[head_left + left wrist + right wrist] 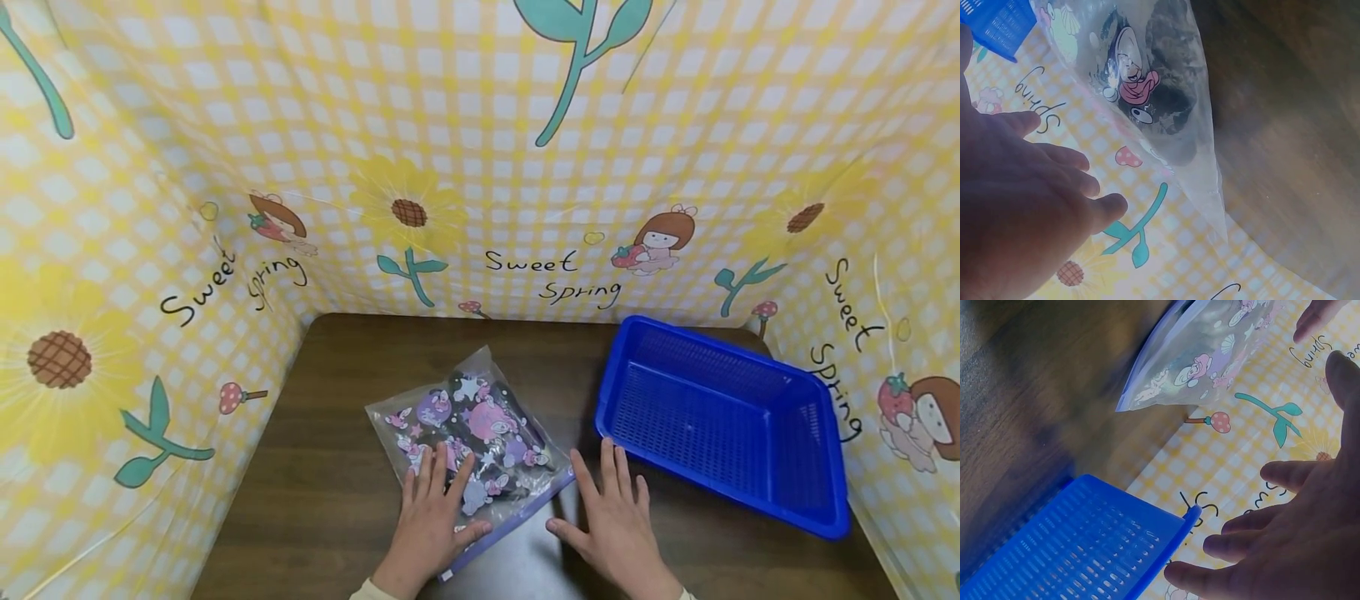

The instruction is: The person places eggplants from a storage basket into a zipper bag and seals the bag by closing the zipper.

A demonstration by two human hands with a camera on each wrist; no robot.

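Note:
A clear plastic zip bag (480,433) printed with pink and purple cartoon figures lies flat on the brown table, something dark inside it. Its purple zip edge faces the person. Over the bag's near left part is the left hand (431,525), fingers spread and straight; whether it touches the plastic I cannot tell. The right hand (617,529) is spread just right of the bag's zip corner, close to the near left corner of a blue plastic basket (720,483). Neither hand grips anything. In the right wrist view the bag (1210,362) and basket (1085,537) appear beyond the fingers.
The blue basket, with perforated sides and bottom, stands at the right of the table (315,467). Yellow checked cloth (480,192) with sunflowers and "Sweet Spring" lettering walls in the table at the back and both sides.

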